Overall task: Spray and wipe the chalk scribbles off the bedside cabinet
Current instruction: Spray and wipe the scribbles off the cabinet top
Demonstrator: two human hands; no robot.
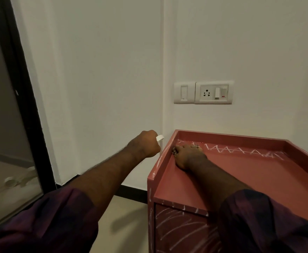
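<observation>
The red bedside cabinet (250,172) stands in the room corner at the right. White chalk zigzags (240,150) run along the back of its tray-like top, and more chalk scribbles (182,229) cover its front. My right hand (187,156) rests palm down on the top near the back left corner, fingertips against the left rim, with nothing visible under it. My left hand (145,145) hovers just left of the cabinet and grips a small white object (160,137); most of that object is hidden by the fist.
A switch and socket panel (203,92) sits on the wall above the cabinet. A dark-framed glass door (12,125) fills the left side, with white objects on the floor behind it (19,179). Beige floor (127,216) lies between door and cabinet.
</observation>
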